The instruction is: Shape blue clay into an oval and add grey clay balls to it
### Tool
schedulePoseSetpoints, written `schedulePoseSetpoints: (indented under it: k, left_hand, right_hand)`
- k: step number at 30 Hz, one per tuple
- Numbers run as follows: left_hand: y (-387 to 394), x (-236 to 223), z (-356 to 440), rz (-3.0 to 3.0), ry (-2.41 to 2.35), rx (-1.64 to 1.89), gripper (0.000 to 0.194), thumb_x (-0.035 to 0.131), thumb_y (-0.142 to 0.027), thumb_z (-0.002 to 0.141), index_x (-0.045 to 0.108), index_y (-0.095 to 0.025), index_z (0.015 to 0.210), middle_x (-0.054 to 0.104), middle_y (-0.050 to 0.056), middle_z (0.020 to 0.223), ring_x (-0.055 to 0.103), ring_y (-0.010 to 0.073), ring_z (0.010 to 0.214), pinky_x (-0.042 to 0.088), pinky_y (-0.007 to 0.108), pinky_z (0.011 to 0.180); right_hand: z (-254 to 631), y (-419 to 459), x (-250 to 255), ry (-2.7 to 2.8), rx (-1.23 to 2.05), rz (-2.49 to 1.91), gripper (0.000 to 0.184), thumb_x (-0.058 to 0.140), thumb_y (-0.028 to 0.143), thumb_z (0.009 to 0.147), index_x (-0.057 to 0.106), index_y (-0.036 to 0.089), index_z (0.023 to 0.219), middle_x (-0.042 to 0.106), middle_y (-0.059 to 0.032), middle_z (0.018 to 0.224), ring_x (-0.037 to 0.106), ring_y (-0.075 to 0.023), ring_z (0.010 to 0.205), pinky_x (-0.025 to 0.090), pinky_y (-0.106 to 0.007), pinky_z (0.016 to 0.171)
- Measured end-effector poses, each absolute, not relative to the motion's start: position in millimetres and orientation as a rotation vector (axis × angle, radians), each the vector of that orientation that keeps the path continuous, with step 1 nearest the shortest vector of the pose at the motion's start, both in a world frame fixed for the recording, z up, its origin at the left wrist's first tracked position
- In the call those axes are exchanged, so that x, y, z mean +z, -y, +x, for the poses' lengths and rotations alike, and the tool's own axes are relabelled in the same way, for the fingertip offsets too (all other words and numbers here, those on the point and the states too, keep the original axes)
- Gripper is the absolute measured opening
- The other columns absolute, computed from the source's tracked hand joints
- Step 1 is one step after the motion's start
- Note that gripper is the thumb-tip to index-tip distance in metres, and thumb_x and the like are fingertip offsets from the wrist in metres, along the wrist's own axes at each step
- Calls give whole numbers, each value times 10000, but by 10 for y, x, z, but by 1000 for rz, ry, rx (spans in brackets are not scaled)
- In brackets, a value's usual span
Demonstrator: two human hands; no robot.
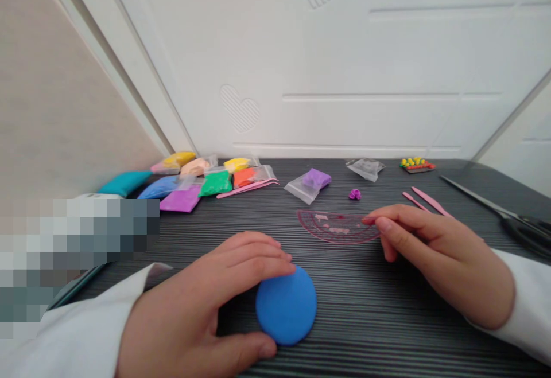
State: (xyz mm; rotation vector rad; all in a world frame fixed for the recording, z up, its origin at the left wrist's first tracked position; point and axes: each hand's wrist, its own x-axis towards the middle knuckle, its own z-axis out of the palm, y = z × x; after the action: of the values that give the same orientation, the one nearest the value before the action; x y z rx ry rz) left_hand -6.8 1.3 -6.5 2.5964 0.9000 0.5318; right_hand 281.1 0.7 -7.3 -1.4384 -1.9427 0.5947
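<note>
A smooth, flat blue clay disc [287,306] lies on the dark table close in front of me. My left hand [206,303] curves round its left side, fingertips on the upper edge and thumb at the lower left edge. Between thumb and fingers, my right hand [426,246] pinches the right end of a clear pinkish protractor [331,230]. The protractor is held beyond the disc, curved edge towards me. A small crumpled purple clay piece [354,194] sits behind it.
Bagged clay in several colours, such as the green pack [216,183], lines the back left. An opened purple pack [316,179] and an empty bag [365,168] lie mid-back. At right are pink tools [430,200], black-handled scissors [508,214] and a small yellow-and-red clay piece [417,164].
</note>
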Motion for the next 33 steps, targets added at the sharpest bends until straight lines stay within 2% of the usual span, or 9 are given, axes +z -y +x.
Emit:
schedulePoseSetpoints:
  k: [7,12,15,19,22,26,29,31,33]
  left_hand:
    - [-26,-84,-101,2604,-856,448,534,667,-281,744,461,-396,1222,515,-99,1327,401,152,1278,294,311,1105]
    - [-25,-96,-120,2616,-881,413,529,651,-282,749,458,-413,1224,483,-90,1356,382,183,1291,345,367,1079]
    - [-23,-103,-127,2637,-898,404,532,648,-280,750,454,-419,1226,468,-86,1365,378,190,1289,356,380,1071]
    - [-25,-98,-121,2663,-872,423,507,639,-251,753,479,-394,1213,470,-65,1352,363,194,1286,363,359,1061]
    - [-32,-86,-107,2670,-839,459,448,625,-214,761,525,-366,1170,489,-55,1316,373,174,1266,355,302,1058]
    - [-47,-68,-79,2675,-775,542,347,571,-119,767,601,-314,1053,553,-46,1192,412,130,1208,357,209,1025]
    - [-55,-58,-64,2673,-756,595,368,495,-31,752,623,-282,989,579,-36,1115,432,116,1177,358,191,1012]
    - [-55,-55,-58,2651,-746,611,398,464,0,729,620,-271,975,587,-33,1091,448,118,1162,362,196,1011]
    - [-48,-55,-54,2615,-760,633,422,461,10,707,608,-268,988,586,-31,1102,474,122,1138,376,199,997]
  right_hand:
    - [2817,-14,-73,1957,526,-1381,201,435,430,904,600,317,921,595,77,663,518,-93,591,390,-230,570]
    - [2836,-20,-87,1945,489,-1370,200,457,429,892,601,332,991,655,68,818,586,-104,723,420,-237,643]
    - [2842,-29,-93,1948,473,-1375,202,463,427,889,599,331,1001,664,64,842,593,-109,734,425,-245,651]
    - [2830,-42,-80,1948,499,-1381,201,449,427,895,605,313,952,652,62,753,573,-111,676,425,-248,633]
    - [2832,-48,-73,1952,519,-1380,214,446,436,892,614,303,889,639,56,721,561,-121,653,430,-258,633]
    - [2868,-45,-98,1879,615,-1387,219,463,460,877,609,322,964,653,42,804,583,-138,757,449,-264,687]
    - [2889,-51,-122,1677,805,-1289,204,514,434,859,613,317,994,656,30,903,583,-141,878,458,-243,750]
    - [2887,-67,-126,1506,960,-1195,178,553,413,838,632,281,928,656,18,848,591,-131,816,464,-221,707]
    - [2876,-89,-122,1390,1090,-1141,154,606,388,801,630,240,837,633,21,714,564,-96,641,443,-187,586]
